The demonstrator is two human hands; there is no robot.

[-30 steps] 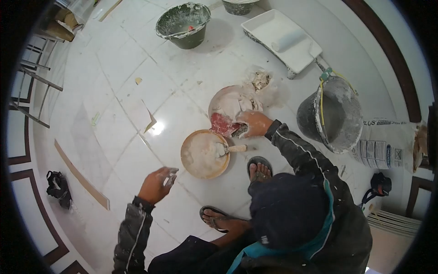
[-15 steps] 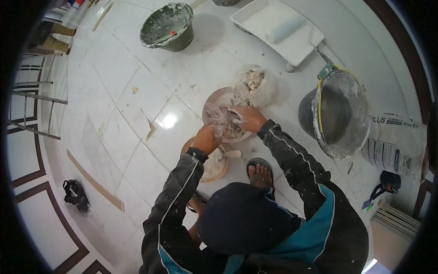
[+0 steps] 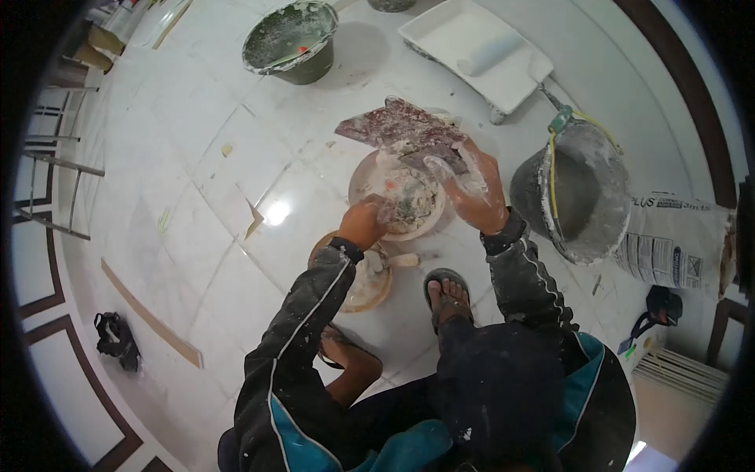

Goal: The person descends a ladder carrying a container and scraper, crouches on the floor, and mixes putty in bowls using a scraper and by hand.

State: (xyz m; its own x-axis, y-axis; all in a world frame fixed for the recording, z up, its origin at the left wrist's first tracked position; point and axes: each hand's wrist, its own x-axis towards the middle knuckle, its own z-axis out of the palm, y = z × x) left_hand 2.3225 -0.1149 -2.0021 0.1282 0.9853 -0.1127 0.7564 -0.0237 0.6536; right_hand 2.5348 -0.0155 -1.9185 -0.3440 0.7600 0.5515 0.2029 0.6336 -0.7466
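Note:
My right hand, smeared white, grips a maroon flat board coated with whitish plaster. The board is tilted over the far side of a round basin. Wet, lumpy plaster mix lies in this basin. At the basin's near-left edge, my left hand is closed; what its fingers hold is hidden. Below that hand stands an orange-rimmed bowl with white material in it and a tool with a pale handle lying across its edge.
A dark green bucket stands at the back. A white paint tray with a roller is at the back right. On the right are a plaster-caked bucket and a printed sack. A ladder is at the left.
My right hand has risen out of the basin and moved right, now with the maroon board in it. My left hand has pulled back slightly to the basin's near-left edge.

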